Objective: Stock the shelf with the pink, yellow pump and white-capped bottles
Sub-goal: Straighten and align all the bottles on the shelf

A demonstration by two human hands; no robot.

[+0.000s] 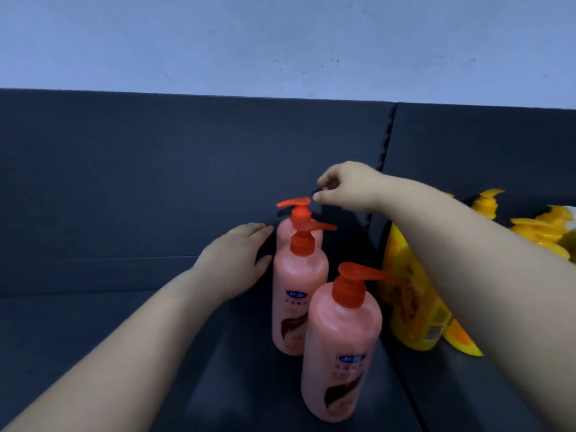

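Pink bottles (339, 338), blue label badges (351, 358) (writing unreadable)

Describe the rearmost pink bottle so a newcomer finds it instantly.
On the dark shelf, left of the yellow bottles, three pink pump bottles stand in a line front to back. Take the rearmost bottle, mostly hidden behind the middle bottle; its orange pump points left, the others' point right.

Three pink plastic pump bottles stand in a line on the dark metal shelf (93, 338) at centre frame: front bottle (339, 353), middle bottle (296, 294) behind it, rear bottle (284, 236) furthest back. Yellow plastic pump bottles (414, 307) stand at right, beyond the slotted upright (385, 145). The left hand (232, 260) lies left of the line. The right hand (346, 187) is above, just beside the rear pump.
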